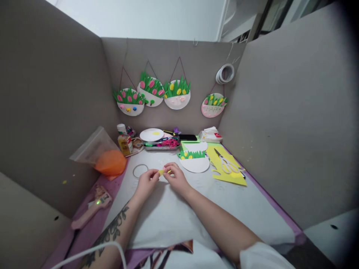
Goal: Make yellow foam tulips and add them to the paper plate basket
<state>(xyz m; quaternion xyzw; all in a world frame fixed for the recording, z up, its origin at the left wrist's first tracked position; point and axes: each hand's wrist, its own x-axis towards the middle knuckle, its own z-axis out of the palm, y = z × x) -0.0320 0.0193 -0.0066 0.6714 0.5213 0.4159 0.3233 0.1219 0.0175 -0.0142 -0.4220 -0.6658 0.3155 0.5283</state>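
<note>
Just over the white table cover, a small yellow paper piece (161,172) is pinched between my two hands. My left hand (147,181) has its fingertips closed on the piece's left side. My right hand (176,178) holds its right side, with a bit of pink showing by the fingertips. Beyond my right hand lies a white paper-plate pocket (195,164) with green paper grass and yellow flowers. To its right, white-handled scissors (228,165) rest on a cut yellow sheet (230,179). A thin ring (140,171) lies behind my left hand.
A pink glue gun (92,212) and a bag of orange material (110,163) are at left. Behind stand a bottle (125,144), a plate (152,135) and a tray of supplies (162,148). Plate decorations (177,101) and tape rolls (224,73) hang on the grey partition (196,61).
</note>
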